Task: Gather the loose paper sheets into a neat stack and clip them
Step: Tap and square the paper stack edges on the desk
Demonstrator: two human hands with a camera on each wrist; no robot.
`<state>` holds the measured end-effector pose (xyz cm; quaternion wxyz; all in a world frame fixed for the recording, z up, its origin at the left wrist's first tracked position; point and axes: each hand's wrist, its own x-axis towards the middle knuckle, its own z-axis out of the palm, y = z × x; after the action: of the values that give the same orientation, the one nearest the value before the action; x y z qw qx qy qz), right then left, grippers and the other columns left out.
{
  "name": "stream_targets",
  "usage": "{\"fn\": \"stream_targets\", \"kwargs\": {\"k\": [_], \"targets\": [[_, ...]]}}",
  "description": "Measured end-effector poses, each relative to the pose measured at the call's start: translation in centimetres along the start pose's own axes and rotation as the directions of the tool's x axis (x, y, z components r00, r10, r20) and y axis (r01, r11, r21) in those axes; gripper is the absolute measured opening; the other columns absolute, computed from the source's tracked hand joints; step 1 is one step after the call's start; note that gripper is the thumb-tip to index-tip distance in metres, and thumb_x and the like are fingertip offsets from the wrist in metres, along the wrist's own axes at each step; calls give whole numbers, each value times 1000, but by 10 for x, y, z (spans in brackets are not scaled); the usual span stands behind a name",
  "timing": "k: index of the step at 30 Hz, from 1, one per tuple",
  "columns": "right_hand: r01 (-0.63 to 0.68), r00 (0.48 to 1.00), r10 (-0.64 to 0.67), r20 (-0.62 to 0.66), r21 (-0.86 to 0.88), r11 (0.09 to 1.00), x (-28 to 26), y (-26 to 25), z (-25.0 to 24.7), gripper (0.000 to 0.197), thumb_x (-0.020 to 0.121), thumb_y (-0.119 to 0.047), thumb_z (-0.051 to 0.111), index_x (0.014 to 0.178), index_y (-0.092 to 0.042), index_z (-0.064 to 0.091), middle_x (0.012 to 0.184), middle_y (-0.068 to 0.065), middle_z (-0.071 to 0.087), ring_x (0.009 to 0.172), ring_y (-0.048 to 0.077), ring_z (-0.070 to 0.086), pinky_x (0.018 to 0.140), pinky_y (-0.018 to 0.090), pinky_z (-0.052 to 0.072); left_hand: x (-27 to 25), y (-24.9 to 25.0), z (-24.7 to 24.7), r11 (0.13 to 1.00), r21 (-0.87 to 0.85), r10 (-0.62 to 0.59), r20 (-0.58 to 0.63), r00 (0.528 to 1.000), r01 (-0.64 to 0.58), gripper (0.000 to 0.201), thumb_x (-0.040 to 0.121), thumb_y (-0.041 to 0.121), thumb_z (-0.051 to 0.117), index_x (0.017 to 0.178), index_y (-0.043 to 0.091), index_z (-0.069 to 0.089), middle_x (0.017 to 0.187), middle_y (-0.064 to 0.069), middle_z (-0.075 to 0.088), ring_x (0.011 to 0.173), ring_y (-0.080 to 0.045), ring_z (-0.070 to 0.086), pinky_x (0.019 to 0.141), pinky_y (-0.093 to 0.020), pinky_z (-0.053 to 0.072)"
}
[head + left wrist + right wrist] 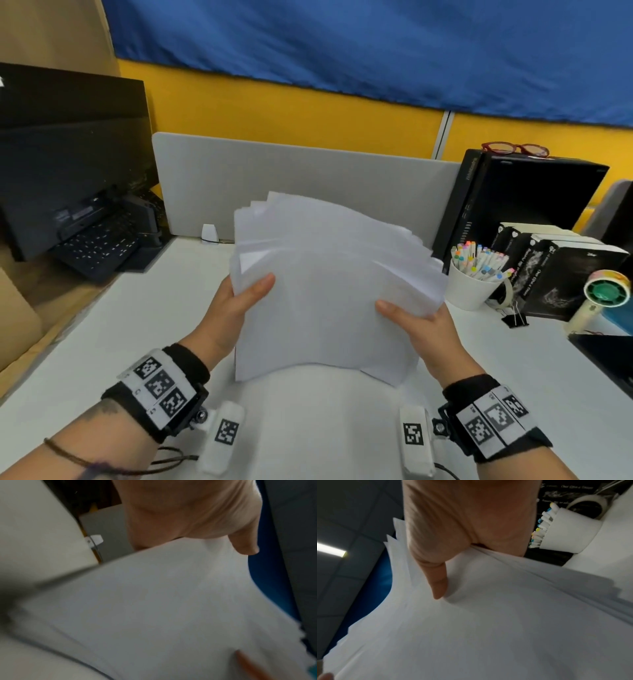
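A thick, uneven bundle of white paper sheets [325, 284] is held up over the white desk [137, 325], its top edges fanned and staggered. My left hand [239, 301] grips its left edge, thumb on the front sheet. My right hand [414, 322] grips the right edge the same way. The other fingers of both hands are hidden behind the paper. In the left wrist view my thumb [243, 545] presses on the sheets [154, 601]. In the right wrist view my thumb [436, 577] lies on the sheets [488, 628]. A black binder clip [513, 320] lies on the desk to the right.
A white cup of coloured markers [476, 274] stands right of the paper, with black books [561, 270], a tape roll and a small hand fan [603, 294] beyond. A black box [520, 195] carries red glasses. A monitor and keyboard [99, 240] sit far left. A grey divider [291, 171] runs behind.
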<state>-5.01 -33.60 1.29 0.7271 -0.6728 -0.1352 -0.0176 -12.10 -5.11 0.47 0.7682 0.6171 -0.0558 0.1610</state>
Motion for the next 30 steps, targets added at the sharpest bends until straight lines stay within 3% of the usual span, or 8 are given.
{"fn": "stream_targets", "kwargs": {"k": [5, 9, 11, 13, 15, 18, 24, 30], "targets": [[270, 931, -324, -168, -283, 920, 11, -41, 2, 61, 67, -27, 93, 119, -25, 61, 115, -3, 69, 105, 21, 67, 94, 50, 54, -5, -19, -5, 988, 143, -48, -98, 994, 62, 42, 78, 16, 89, 115, 25, 73, 113, -1, 79, 107, -22, 75, 95, -47, 59], [555, 691, -719, 77, -693, 460, 17, -107, 29, 62, 80, -40, 81, 133, -19, 54, 126, -2, 59, 119, 18, 55, 102, 33, 43, -4, -17, -5, 985, 147, -81, -92, 992, 94, 39, 82, 7, 80, 117, 21, 71, 112, -1, 80, 106, -22, 76, 92, -42, 60], [621, 675, -667, 315, -731, 283, 21, -130, 55, 65, 83, -51, 75, 137, -20, 54, 136, -1, 57, 129, 18, 50, 109, 39, 38, -3, -16, -5, 983, 155, -90, -81, 993, 102, 41, 80, 5, 81, 117, 20, 71, 113, -3, 80, 105, -23, 76, 92, -44, 60], [623, 755, -432, 493, -745, 239, 27, -144, 85, 71, 83, -55, 71, 143, -23, 49, 140, -2, 56, 133, 19, 48, 110, 47, 37, -1, -16, -7, 980, 167, -101, -68, 993, 111, 45, 77, 3, 83, 117, 18, 71, 114, -6, 79, 106, -24, 76, 92, -46, 60], [628, 776, -207, 596, -761, 161, 36, -151, 109, 46, 86, -45, 72, 125, -22, 62, 118, 2, 67, 116, 25, 59, 99, 46, 44, 0, -17, -9, 979, 172, -101, -59, 993, 110, 50, 73, 3, 89, 117, 16, 71, 114, -8, 79, 106, -26, 76, 91, -45, 61], [677, 734, -253, 630, -707, 205, 47, -164, 123, 21, 89, -26, 69, 77, -11, 62, 72, 7, 59, 77, 30, 58, 71, 40, 49, 0, -19, -11, 979, 158, -120, -67, 990, 129, 51, 69, 7, 91, 116, 14, 73, 113, -9, 79, 106, -28, 76, 88, -43, 63], [634, 553, -789, 267, -750, 191, 60, -212, 71, 16, 90, -28, 57, 83, -13, 55, 73, 5, 52, 74, 31, 52, 67, 41, 43, 2, -15, -10, 974, 150, -159, -81, 984, 170, 41, 80, 10, 85, 118, 17, 71, 113, -5, 79, 105, -24, 76, 91, -42, 61], [570, 471, -873, -125, -712, 410, 82, -232, -5, 20, 89, -21, 49, 77, -27, 33, 73, -13, 35, 67, 3, 35, 66, 35, 35, 17, -20, -13, 933, 140, -304, -179, 936, 330, 34, 88, 11, 79, 120, 7, 71, 111, -12, 79, 100, -32, 77, 89, -46, 61]]}}
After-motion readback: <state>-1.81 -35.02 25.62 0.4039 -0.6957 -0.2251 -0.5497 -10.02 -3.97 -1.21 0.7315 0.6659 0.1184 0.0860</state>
